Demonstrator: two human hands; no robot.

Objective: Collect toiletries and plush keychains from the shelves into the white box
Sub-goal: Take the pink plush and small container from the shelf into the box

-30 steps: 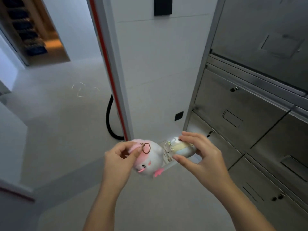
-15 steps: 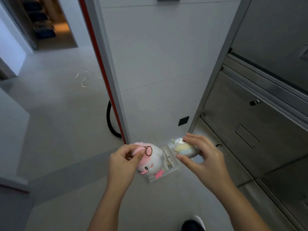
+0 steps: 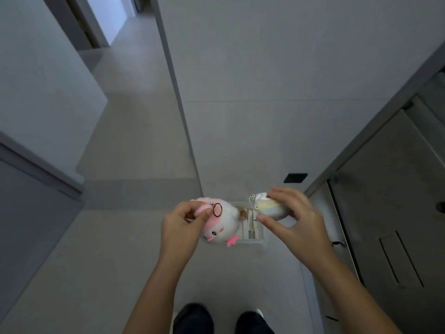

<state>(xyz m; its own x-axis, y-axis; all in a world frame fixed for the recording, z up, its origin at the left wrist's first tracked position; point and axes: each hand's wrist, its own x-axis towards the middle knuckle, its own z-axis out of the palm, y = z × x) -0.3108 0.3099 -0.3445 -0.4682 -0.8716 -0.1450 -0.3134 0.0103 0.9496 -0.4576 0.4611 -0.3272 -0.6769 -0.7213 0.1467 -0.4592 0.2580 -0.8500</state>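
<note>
My left hand [image 3: 184, 224] grips a round white and pink plush keychain [image 3: 222, 226] with a metal ring at its top. My right hand [image 3: 292, 216] pinches a smaller cream and yellow plush keychain [image 3: 271, 208] with a bead chain. Both plushes hang above the white box [image 3: 255, 233], which stands on the floor far below, against the wall. The box is mostly hidden behind the plushes; a few items show inside it.
A white wall panel [image 3: 265, 92] rises straight ahead. Steel cabinet doors [image 3: 390, 213] run along the right. A corridor floor [image 3: 125, 141] opens to the left past a grey ledge [image 3: 36, 169]. My dark shoes [image 3: 192, 319] show at the bottom edge.
The view has tilted down and my shoes have come into sight. Both hands keep their plushes and now hang more directly over the box.
</note>
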